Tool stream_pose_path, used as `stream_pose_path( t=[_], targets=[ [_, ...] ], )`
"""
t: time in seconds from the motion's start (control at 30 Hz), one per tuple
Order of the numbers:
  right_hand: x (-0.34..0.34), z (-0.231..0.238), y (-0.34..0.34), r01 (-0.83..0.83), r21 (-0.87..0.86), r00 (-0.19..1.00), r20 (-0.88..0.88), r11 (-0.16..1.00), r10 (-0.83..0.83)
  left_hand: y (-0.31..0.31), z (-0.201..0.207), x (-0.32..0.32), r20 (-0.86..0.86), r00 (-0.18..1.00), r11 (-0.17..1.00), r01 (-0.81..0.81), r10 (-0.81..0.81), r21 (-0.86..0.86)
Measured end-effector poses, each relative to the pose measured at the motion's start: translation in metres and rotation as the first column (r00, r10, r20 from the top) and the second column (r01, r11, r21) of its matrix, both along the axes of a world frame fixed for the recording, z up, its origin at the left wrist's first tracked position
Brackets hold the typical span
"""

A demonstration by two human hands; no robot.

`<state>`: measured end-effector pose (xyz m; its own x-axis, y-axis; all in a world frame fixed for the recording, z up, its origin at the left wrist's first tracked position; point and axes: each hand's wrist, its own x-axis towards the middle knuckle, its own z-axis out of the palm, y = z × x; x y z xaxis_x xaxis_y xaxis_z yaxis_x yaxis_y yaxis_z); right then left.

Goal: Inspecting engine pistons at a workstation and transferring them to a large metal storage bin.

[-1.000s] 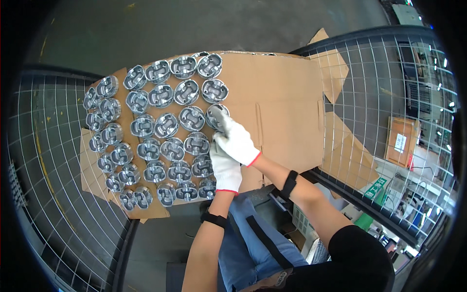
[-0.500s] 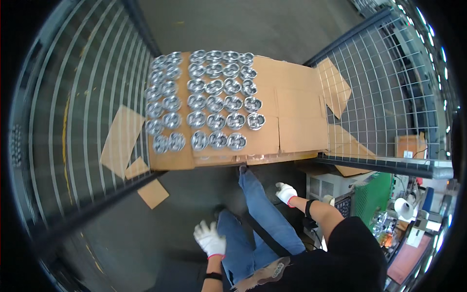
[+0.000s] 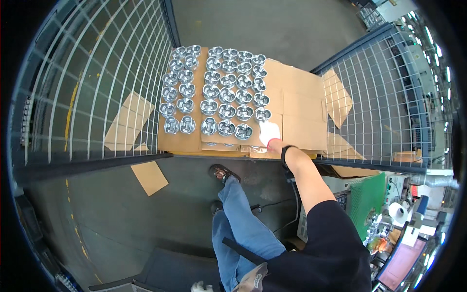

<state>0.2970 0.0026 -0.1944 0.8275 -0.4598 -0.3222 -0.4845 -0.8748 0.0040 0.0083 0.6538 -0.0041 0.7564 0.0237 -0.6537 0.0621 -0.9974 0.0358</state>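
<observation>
Several shiny metal engine pistons (image 3: 226, 96) stand in rows on brown cardboard sheets (image 3: 304, 112). My right hand (image 3: 270, 133), in a white glove, reaches over the near edge of the cardboard. Its fingertips are right beside the nearest piston (image 3: 262, 115) of the rightmost row. I cannot tell whether they touch it, as the bright glove hides how the fingers lie. At the lower edge only part of my gloved left hand (image 3: 201, 287) shows, low beside my leg and away from the pistons; its fingers are mostly cut off.
Wire mesh panels (image 3: 116, 82) in dark frames flank the cardboard stack on both sides. A loose cardboard piece (image 3: 150, 177) lies on the floor at left. To the right are a green mesh surface (image 3: 368, 202) and a cluttered workbench. A black cable (image 3: 296, 214) hangs by my right arm.
My right hand has moved up and forward from beside my leg onto the cardboard. My left hand has dropped toward the lower edge. My view has shifted, and my legs have moved.
</observation>
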Motion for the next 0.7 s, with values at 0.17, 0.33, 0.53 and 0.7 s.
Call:
stream_pose_path(
  t=[0.17, 0.33, 0.53, 0.7],
  targets=[
    [0.031, -0.041, -0.03, 0.059, -0.052, 0.996, 0.068, 0.997, -0.056, -0.041, 0.022, -0.015, -0.258, 0.963, 0.996, -0.086, 0.074, -0.038],
    [0.05, -0.039, -0.03, 0.018, 0.008, 0.972, 0.235, 1.0, -0.019, -0.056, 0.016, -0.005, -0.325, 0.798, 0.825, -0.558, 0.507, -0.084],
    [0.053, -0.032, -0.045, 0.03, 0.199, 0.984, 0.168, 0.98, -0.065, -0.079, 0.008, 0.01, -0.296, 0.526, 0.492, -0.85, 0.797, -0.186],
    [0.043, -0.018, -0.036, 0.013, 0.123, 0.95, 0.307, 0.992, -0.05, -0.115, 0.056, 0.021, -0.141, 0.778, 0.772, -0.626, 0.612, -0.107]
  ],
)
